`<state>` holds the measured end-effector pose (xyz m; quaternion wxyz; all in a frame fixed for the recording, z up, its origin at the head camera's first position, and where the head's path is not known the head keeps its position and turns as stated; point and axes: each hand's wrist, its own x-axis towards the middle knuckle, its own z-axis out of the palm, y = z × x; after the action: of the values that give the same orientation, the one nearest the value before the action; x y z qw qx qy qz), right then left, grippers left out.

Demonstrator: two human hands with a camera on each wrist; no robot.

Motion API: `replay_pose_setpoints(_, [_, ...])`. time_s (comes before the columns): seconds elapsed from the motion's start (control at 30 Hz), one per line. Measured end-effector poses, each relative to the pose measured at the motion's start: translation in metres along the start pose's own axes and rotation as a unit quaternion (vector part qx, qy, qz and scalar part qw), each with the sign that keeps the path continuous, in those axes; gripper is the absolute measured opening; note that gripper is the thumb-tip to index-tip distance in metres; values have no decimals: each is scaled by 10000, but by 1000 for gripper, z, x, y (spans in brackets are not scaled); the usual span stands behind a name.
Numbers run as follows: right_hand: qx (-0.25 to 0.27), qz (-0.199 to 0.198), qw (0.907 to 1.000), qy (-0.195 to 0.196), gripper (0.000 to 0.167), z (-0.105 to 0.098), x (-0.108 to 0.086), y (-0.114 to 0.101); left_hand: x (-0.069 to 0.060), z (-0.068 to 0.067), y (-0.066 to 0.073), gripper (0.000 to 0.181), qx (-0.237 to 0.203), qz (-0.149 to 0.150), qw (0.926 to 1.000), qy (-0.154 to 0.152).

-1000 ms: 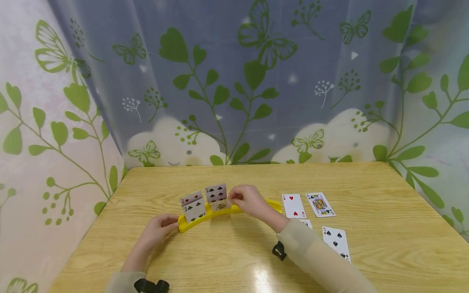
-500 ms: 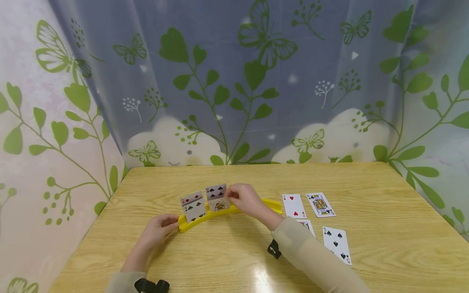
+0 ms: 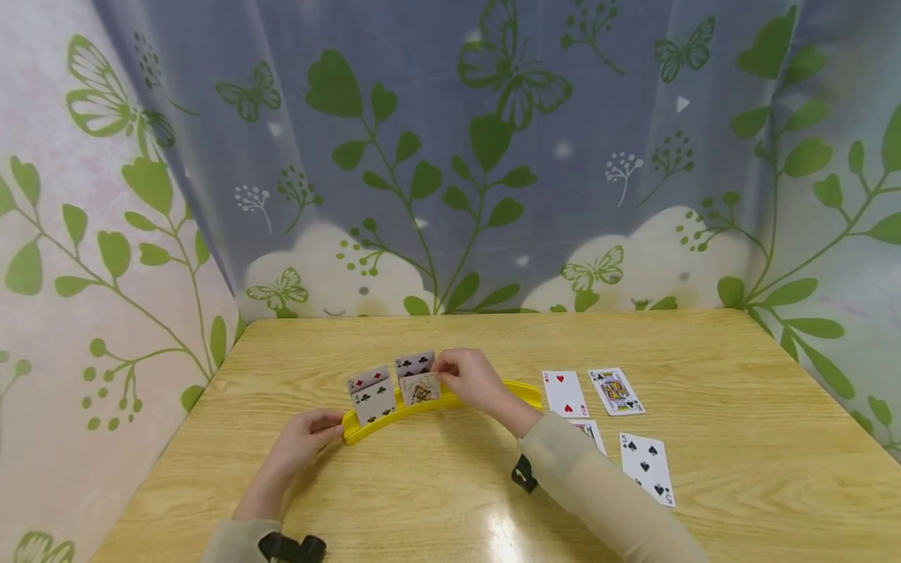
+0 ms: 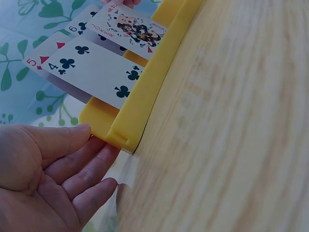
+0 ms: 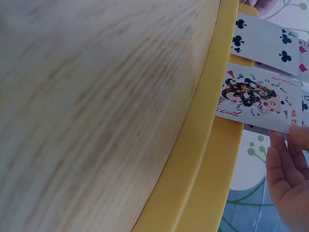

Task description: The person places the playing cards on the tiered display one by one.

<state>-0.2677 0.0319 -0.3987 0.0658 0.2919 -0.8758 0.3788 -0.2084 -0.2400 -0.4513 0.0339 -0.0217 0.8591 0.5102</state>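
A curved yellow card holder (image 3: 450,402) stands on the table, with playing cards upright in its slots. My left hand (image 3: 304,444) pinches its left end between thumb and fingers, as the left wrist view shows. Near that end, a four of clubs (image 4: 89,70) stands in front of a five of diamonds (image 4: 39,57). To their right, a joker card (image 5: 258,99) stands in the front slot, before a six of clubs (image 3: 415,363). My right hand (image 3: 473,380) pinches the joker by its upper right corner, thumb in front and fingers behind.
Face up on the table at the right lie a two of hearts (image 3: 564,393), a king of clubs (image 3: 616,391) and a five of spades (image 3: 646,469). Another face card (image 3: 591,435) is partly hidden by my right sleeve. A patterned curtain (image 3: 450,156) hangs behind the table.
The joker has come more upright and shows more of its face, covering more of the six of clubs. My right hand has shifted slightly left and up with it. My left hand stays put.
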Motion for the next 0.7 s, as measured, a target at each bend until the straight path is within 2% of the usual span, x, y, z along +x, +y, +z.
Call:
replay_pose_setpoints(0.23, [86,84,9999,20,9,1,1,1,0,0,1,21,18,-63,10000,8])
replay_pose_setpoints(0.47, [410,298,9987,53,9,-2,-2,3,1,0,-1,21,91,-24,10000,4])
replay_pose_setpoints(0.7, [670,293,9972,180,12,-9,-9,8,1,0,0,20,57,-26,10000,24])
